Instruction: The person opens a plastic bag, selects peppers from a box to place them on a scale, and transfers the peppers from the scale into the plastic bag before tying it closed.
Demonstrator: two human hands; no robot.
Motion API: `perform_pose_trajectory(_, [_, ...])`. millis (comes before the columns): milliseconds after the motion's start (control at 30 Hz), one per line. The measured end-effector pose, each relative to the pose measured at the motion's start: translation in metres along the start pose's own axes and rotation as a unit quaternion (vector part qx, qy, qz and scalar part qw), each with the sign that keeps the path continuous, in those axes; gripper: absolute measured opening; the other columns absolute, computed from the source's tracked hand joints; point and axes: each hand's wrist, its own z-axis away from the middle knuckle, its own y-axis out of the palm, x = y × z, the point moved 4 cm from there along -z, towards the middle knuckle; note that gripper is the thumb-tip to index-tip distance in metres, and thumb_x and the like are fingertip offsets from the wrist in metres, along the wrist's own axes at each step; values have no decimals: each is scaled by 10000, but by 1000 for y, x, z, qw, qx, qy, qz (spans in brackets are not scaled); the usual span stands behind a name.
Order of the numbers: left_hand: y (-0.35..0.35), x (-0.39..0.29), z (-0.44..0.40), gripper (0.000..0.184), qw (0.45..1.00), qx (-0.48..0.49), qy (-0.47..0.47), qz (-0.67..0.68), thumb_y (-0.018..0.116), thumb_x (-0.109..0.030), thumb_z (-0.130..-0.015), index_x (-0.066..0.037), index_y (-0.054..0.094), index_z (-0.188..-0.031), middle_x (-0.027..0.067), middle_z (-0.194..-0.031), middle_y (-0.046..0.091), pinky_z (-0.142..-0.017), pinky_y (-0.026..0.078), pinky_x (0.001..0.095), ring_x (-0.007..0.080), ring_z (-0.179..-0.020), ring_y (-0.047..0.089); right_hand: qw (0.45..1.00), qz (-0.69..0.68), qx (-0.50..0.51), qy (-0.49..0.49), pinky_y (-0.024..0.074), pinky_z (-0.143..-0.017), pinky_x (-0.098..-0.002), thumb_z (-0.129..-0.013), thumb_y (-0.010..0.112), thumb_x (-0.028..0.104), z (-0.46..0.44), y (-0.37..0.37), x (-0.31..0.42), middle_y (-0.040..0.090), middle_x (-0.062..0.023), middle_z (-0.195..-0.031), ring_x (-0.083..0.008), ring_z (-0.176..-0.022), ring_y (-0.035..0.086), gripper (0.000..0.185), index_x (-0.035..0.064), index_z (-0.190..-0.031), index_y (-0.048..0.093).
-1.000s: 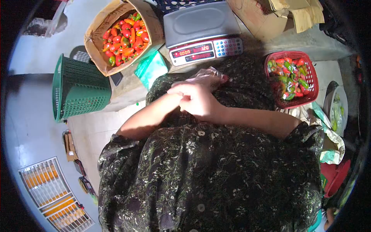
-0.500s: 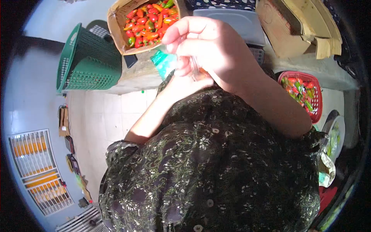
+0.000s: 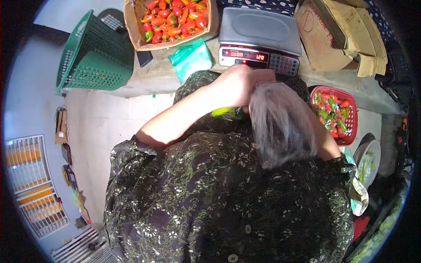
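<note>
My left hand (image 3: 234, 87) and my right hand (image 3: 262, 78) meet in front of my chest, fingers closed. Between them they grip a clear plastic bag (image 3: 283, 127), gathered at the hands, its loose film flaring toward my right forearm. Below my left hand shows a green pepper (image 3: 221, 111); whether it lies inside the bag I cannot tell. Most of my right fingers are hidden. Just beyond the hands stands a digital scale (image 3: 258, 33) with lit red digits and a bare pan. A green plastic packet (image 3: 190, 57) lies left of it.
Red and orange peppers fill a cardboard box (image 3: 171, 44) at the back. To the left stands a green perforated basket (image 3: 94, 57), with a dark phone-like object (image 3: 144, 58) nearby. Another cardboard box (image 3: 326, 44) is right of the scale. A red basket (image 3: 351, 131) holds bagged peppers.
My right hand has come down from above the box and scale to meet my left hand. The plastic film now spreads out to the right, and the scale display shows.
</note>
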Motion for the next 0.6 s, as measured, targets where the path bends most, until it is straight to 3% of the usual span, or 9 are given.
perform_pose_trajectory(67, [8,-3,-12,172,993,41,-94,55,583,-157,-790,-103,608,-950,107,-787,643,-664,499,350,253,-724,642,999,38,-17,34,471,-880,-346,-771,694,418,5,-3,18,647,-78,-1056,-198,-1015,592,436,42,-990,667])
perform_pose_trajectory(133, [7,-20,-27,173,997,48,34,-53,575,-165,-788,-102,605,-947,122,-788,638,-663,497,349,274,-719,632,998,48,21,28,465,-886,-339,-818,642,421,-3,-6,8,639,-84,-1084,-164,-1034,580,421,57,-1028,658])
perform_pose_trajectory(233, [2,-50,-45,176,967,76,116,-215,596,-176,-790,-87,594,-943,153,-800,634,-668,497,360,309,-741,629,960,220,-72,159,432,-935,-328,-787,677,448,-15,11,11,632,-122,-1099,-204,-1059,567,507,30,-1072,636])
perform_pose_trajectory(267, [3,-47,-51,174,981,48,128,-135,608,-182,-791,-83,593,-933,157,-808,636,-672,497,365,318,-754,631,972,157,-51,169,423,-947,-330,-811,655,427,-24,15,-12,625,-129,-1108,-210,-1067,560,491,26,-1093,621])
perform_pose_trajectory(367, [7,-43,-55,194,989,-26,141,40,645,-208,-786,-67,591,-908,164,-824,640,-680,498,379,339,-785,636,983,155,-24,99,406,-961,-342,-878,565,338,-35,17,-34,609,-145,-1111,-239,-1070,548,406,23,-1134,583])
perform_pose_trajectory(500, [9,-83,-54,273,976,-94,195,16,703,-268,-750,-49,609,-882,148,-798,643,-662,498,379,318,-753,641,965,245,32,92,407,-948,-363,-922,473,213,-35,14,-13,594,-159,-1089,-268,-1030,553,305,17,-1138,562])
perform_pose_trajectory(533, [11,-90,-59,294,968,-112,226,-8,717,-286,-738,-46,616,-874,142,-786,644,-652,498,373,302,-732,644,968,244,4,59,411,-937,-368,-921,466,198,-33,13,-14,596,-159,-1082,-269,-1021,554,291,13,-1122,567])
perform_pose_trajectory(600, [-6,-120,-62,290,988,-68,140,9,711,-191,-763,-9,618,-968,123,-917,647,-802,485,337,216,-903,616,969,242,-49,-8,420,-915,-377,-920,451,170,-33,18,-21,601,-159,-1070,-270,-1004,557,268,6,-1090,577])
